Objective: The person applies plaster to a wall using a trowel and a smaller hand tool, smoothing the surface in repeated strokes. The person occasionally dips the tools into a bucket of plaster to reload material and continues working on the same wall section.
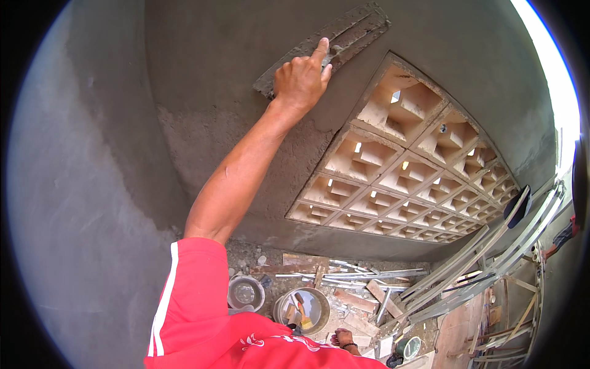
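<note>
My left hand [301,81] grips a long, mortar-smeared plastering float [362,31] by its handle, the index finger stretched along its back. The float lies at a slant against the grey plastered wall [209,55], up and left of a panel of cream ventilation blocks [402,147]. Damp, dark plaster surrounds the tool, with a rougher patch [246,147] below it. Low down in front of my red shirt, my right hand [343,337] has its fingers curled; what they hold, if anything, I cannot make out. A dark bracelet circles that wrist.
On the littered floor below stand a bucket [321,310] with a brush and tools inside, a grey basin [246,291] and a small green-rimmed container [410,348]. Wood scraps [356,301] and strips lie around them. Long bent-looking poles [485,270] lean at the right.
</note>
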Tool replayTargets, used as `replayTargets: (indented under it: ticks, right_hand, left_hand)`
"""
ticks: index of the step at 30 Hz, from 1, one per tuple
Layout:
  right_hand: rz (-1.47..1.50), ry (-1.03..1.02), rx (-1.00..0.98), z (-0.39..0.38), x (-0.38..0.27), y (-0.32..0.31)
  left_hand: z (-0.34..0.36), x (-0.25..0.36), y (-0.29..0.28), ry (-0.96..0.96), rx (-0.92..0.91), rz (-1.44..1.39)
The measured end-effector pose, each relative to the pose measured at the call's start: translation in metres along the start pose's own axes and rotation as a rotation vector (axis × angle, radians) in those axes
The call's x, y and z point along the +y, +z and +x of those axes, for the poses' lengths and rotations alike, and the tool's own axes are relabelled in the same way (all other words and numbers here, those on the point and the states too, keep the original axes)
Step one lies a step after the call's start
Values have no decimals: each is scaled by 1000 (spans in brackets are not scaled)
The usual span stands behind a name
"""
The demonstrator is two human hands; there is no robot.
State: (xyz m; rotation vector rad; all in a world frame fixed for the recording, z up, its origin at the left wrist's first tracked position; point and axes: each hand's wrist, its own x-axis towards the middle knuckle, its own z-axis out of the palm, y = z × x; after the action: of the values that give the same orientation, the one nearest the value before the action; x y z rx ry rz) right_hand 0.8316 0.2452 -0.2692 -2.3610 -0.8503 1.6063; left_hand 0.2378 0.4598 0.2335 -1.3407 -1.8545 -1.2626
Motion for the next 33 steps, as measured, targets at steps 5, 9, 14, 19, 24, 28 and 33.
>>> replayTargets:
  ticks: [5,9,14,19,24,28,33]
  right_hand:
    - [-204,-150,-132,27,8,10]
    - [-121,-232,-103,22,-53,56]
    - [-161,-1005,34,-14,-216,124]
    - [148,-1535,-18,-245,-375,195]
    - [418,-1701,-174,-279,-419,239]
    - [615,-1665,-346,-291,-437,257]
    - [747,-1846,90,-321,-499,259]
  left_hand:
    - [-57,-19,36,-28,-127,-13]
    - [-151,-54,73,-48,-124,-33]
    - [-199,-13,64,-50,-35,-198]
    - [-199,2,28,-185,-56,-460]
    - [-191,7,8,-110,-131,-838]
    - [-181,-9,-6,-47,-233,-917]
    - [-167,-15,-70,182,-231,-764]
